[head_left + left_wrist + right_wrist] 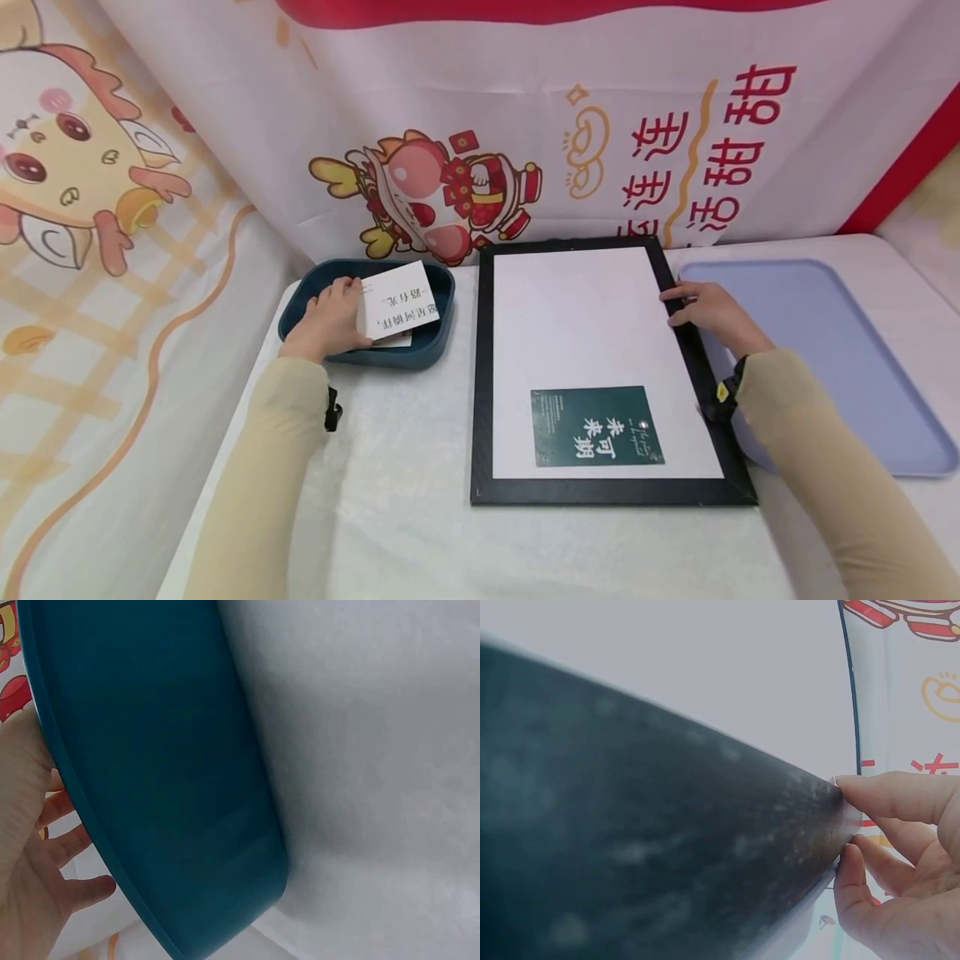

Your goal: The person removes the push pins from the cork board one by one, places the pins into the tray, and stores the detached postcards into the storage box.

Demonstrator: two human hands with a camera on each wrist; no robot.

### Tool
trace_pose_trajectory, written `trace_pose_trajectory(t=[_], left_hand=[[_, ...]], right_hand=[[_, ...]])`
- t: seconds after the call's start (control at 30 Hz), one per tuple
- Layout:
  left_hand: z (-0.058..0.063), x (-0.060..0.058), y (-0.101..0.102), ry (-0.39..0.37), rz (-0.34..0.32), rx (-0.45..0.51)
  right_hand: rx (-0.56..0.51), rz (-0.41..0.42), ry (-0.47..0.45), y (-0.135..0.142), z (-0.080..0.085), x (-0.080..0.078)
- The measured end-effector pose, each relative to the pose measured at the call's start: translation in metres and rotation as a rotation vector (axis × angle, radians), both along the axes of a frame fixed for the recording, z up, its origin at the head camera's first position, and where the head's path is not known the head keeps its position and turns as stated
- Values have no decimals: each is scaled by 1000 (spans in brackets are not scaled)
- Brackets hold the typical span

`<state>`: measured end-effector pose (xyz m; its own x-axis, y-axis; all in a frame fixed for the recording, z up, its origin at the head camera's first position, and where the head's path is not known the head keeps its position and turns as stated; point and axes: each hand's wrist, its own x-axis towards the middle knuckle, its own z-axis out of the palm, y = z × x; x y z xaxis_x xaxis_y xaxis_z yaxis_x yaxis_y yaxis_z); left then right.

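Note:
At the dark teal bin (438, 354), my left hand (326, 321) grips a white card (401, 300) printed with dark characters by its left side. Part of another card (393, 340) shows beneath it. In the left wrist view the fingers (90, 892) appear beyond the bin's rim, and the card is hidden there. My right hand (708, 312) pinches the right border of a black-framed white board (577, 325), thumb on one face and fingers on the other in the right wrist view. On the board's lower part lies a dark green card (592, 425) with white characters.
A pale blue tray (832, 333) sits right of the board, partly behind the right forearm. White cloth (405, 500) covers the table. Printed fabric (600, 75) hangs behind the table, and another printed sheet (112, 333) hangs along the left.

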<state>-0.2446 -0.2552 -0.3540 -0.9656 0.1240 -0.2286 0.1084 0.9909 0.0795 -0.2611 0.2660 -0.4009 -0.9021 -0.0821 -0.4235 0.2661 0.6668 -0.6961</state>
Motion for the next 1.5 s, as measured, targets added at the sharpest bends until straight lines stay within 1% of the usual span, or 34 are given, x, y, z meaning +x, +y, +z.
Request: trace_pose_trajectory(t=[0.2, 0.47, 0.73, 0.93, 1.07, 1.2, 1.37, 1.5], left_hand=[[-1, -4, 2, -51, 25, -14], [0, -5, 2, -133, 64, -27], [4, -2, 3, -167, 49, -27], [3, -2, 3, -185, 48, -44], [1, -4, 4, -154, 29, -61], [-1, -6, 9, -75, -7, -74], [-3, -9, 23, 31, -39, -47], [-2, -10, 37, 89, -73, -27]], right_hand=[[-5, -6, -2, 0, 2, 0], [-6, -2, -6, -1, 1, 1], [-2, -10, -8, -1, 2, 1], [-10, -15, -11, -1, 0, 0], [-18, -18, -12, 0, -1, 0], [-22, -19, -10, 0, -2, -1], [-19, -22, -11, 1, -2, -1], [-14, -22, -11, 0, -2, -1]])
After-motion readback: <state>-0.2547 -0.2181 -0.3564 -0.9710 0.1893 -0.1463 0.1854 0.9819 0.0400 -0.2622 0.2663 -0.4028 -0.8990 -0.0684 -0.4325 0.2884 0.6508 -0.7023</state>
